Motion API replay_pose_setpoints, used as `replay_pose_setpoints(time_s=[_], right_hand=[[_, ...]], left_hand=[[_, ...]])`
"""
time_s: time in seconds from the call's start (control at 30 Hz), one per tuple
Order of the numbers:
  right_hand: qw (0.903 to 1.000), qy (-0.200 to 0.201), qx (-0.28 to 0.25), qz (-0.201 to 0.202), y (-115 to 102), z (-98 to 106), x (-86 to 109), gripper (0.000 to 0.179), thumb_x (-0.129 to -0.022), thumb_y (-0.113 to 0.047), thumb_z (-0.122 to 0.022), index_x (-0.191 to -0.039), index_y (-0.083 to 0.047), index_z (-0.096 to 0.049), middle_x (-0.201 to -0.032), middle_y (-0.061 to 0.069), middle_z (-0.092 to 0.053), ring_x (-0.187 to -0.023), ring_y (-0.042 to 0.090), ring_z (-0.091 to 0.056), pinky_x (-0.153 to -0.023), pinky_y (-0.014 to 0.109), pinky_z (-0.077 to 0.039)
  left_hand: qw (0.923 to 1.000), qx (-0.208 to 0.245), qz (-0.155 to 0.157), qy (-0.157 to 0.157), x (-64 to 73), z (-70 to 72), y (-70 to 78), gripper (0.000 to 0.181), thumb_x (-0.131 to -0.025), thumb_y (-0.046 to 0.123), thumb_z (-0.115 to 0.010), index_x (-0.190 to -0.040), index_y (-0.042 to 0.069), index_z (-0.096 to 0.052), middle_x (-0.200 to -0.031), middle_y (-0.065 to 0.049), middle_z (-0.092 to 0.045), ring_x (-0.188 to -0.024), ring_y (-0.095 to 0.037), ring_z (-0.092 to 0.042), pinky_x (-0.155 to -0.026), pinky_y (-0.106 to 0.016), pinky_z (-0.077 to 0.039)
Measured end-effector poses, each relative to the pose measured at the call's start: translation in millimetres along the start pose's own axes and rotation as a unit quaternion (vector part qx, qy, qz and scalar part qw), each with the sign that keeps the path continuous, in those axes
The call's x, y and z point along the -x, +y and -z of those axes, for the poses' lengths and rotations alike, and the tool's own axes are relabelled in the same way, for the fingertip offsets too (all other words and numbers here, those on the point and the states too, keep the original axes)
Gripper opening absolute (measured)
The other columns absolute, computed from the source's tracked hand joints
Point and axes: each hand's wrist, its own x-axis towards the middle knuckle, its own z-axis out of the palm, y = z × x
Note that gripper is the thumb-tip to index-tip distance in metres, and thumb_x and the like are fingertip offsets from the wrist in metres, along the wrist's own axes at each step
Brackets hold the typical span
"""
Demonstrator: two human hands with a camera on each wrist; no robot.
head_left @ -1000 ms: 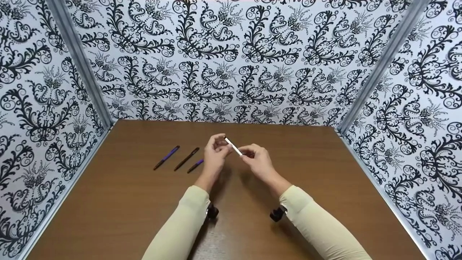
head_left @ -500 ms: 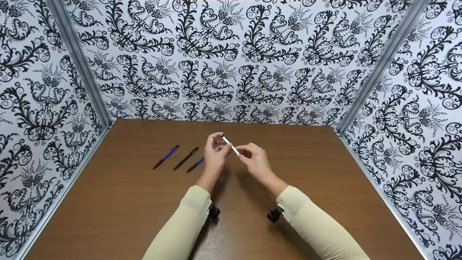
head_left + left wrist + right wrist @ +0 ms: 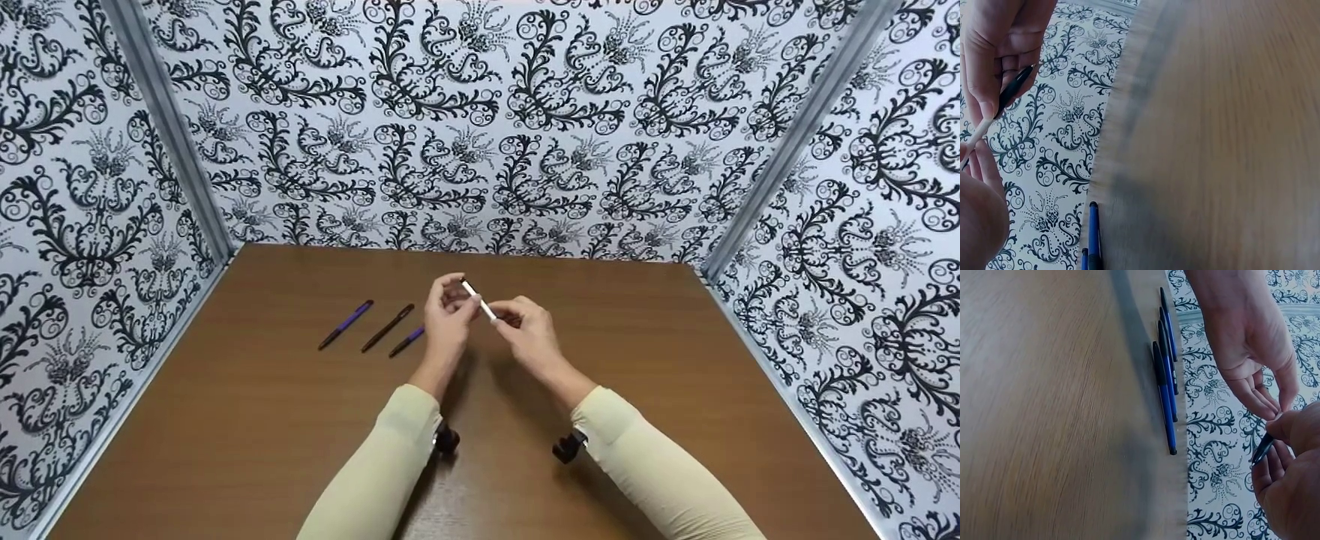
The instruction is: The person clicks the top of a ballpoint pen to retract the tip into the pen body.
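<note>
A white pen [image 3: 478,299] with a dark end is held slantwise above the table between both hands. My left hand [image 3: 447,319] pinches its white barrel near the upper end. At its lower end my right hand [image 3: 535,331] pinches it with thumb and fingers. The left wrist view shows the black grip section and tip of the pen [image 3: 1014,90] beside the right hand's fingers. To the left on the table lie a purple-and-black pen [image 3: 346,325], a dark pen [image 3: 388,328] and another purple-and-black pen [image 3: 406,343], partly hidden by my left hand.
The brown wooden table [image 3: 247,420] is bounded by a patterned back wall [image 3: 480,165] and patterned side walls. In the right wrist view several blue-and-black pens [image 3: 1165,399] lie near one another. Dark wrist cameras hang below both sleeves.
Both hands and the white pen have shifted very slightly up and left. Their grips on it look the same, and the pens on the table have not moved.
</note>
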Motion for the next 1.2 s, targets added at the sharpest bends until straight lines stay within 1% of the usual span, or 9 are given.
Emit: replay_pose_setpoints(time_s=[0.13,0.27,0.33,0.5,0.53,0.6,0.77,1.0,1.2], right_hand=[[1.0,0.006,-0.004,-0.001,-0.9,-1.2,0.1,0.026,-0.088,0.006,-0.076,-0.11,-0.007,-0.081,-0.092,0.009,-0.071,-0.084,0.018,-0.068,-0.074,0.02,-0.054],[1.0,0.006,0.0,-0.004,-1.4,-2.0,0.8,0.026,-0.088,0.005,-0.077,-0.109,-0.008,-0.082,-0.092,0.008,-0.071,-0.083,0.016,-0.067,-0.074,0.02,-0.054],[1.0,0.007,0.001,-0.003,-1.3,-2.3,0.9,0.026,-0.088,0.005,-0.077,-0.109,-0.009,-0.082,-0.092,0.007,-0.071,-0.083,0.015,-0.067,-0.074,0.02,-0.054],[1.0,0.009,0.0,0.004,-0.2,-3.0,-0.6,0.026,-0.088,0.006,-0.077,-0.108,-0.01,-0.082,-0.092,0.007,-0.072,-0.083,0.016,-0.067,-0.073,0.02,-0.053],[1.0,0.008,-0.001,0.005,-0.2,-3.1,-0.7,0.026,-0.088,0.006,-0.077,-0.108,-0.01,-0.082,-0.092,0.008,-0.072,-0.083,0.016,-0.067,-0.073,0.02,-0.053],[0.9999,0.008,-0.002,0.008,-0.2,-3.2,-1.2,0.026,-0.088,0.006,-0.077,-0.108,-0.011,-0.082,-0.092,0.008,-0.072,-0.084,0.018,-0.068,-0.074,0.02,-0.054],[0.9999,0.006,0.0,0.008,-1.1,-2.7,-1.5,0.026,-0.088,0.004,-0.077,-0.109,-0.011,-0.082,-0.092,0.007,-0.072,-0.085,0.019,-0.068,-0.074,0.02,-0.054],[1.0,0.003,0.004,0.004,-0.9,-2.0,0.1,0.025,-0.089,0.003,-0.077,-0.11,-0.01,-0.082,-0.093,0.007,-0.072,-0.085,0.017,-0.068,-0.075,0.021,-0.055],[1.0,0.001,-0.001,0.006,-0.5,-1.2,0.7,0.025,-0.089,0.004,-0.076,-0.11,-0.008,-0.082,-0.093,0.008,-0.072,-0.086,0.019,-0.068,-0.075,0.021,-0.055]], left_hand=[[1.0,0.001,-0.003,0.0,-0.3,0.9,-0.3,0.044,-0.086,-0.014,-0.073,-0.125,0.003,-0.062,-0.099,-0.01,-0.063,-0.08,-0.016,-0.064,-0.078,-0.045,-0.065],[1.0,-0.002,-0.005,0.001,-0.4,2.5,0.8,0.041,-0.086,-0.014,-0.074,-0.122,0.003,-0.064,-0.1,-0.01,-0.064,-0.081,-0.016,-0.064,-0.08,-0.049,-0.064],[1.0,0.0,-0.004,-0.001,-0.6,3.1,0.8,0.04,-0.087,-0.015,-0.073,-0.122,0.002,-0.063,-0.101,-0.011,-0.064,-0.08,-0.015,-0.064,-0.079,-0.046,-0.065],[0.9999,0.009,-0.002,-0.008,-0.8,3.1,0.8,0.043,-0.088,-0.015,-0.071,-0.127,-0.001,-0.058,-0.103,-0.01,-0.063,-0.08,-0.014,-0.063,-0.072,-0.03,-0.063],[0.9999,0.01,-0.003,-0.008,-0.7,2.9,1.2,0.044,-0.088,-0.014,-0.071,-0.128,-0.001,-0.058,-0.102,-0.009,-0.062,-0.079,-0.014,-0.063,-0.072,-0.029,-0.063],[0.9999,0.008,-0.007,-0.008,-1.0,3.0,0.9,0.046,-0.088,-0.014,-0.071,-0.13,0.0,-0.057,-0.101,-0.009,-0.062,-0.079,-0.013,-0.062,-0.071,-0.029,-0.063],[0.9999,0.003,-0.013,-0.004,-1.7,3.1,0.3,0.047,-0.088,-0.014,-0.071,-0.129,0.006,-0.059,-0.098,-0.008,-0.061,-0.078,-0.014,-0.061,-0.073,-0.036,-0.064],[0.9999,0.003,-0.007,-0.007,-0.4,2.9,0.1,0.048,-0.088,-0.015,-0.071,-0.13,0.005,-0.058,-0.099,-0.011,-0.061,-0.078,-0.014,-0.061,-0.072,-0.031,-0.064],[0.9999,-0.003,-0.006,-0.01,0.3,3.2,0.8,0.048,-0.088,-0.014,-0.071,-0.131,0.005,-0.058,-0.1,-0.013,-0.061,-0.079,-0.015,-0.061,-0.073,-0.034,-0.064]])
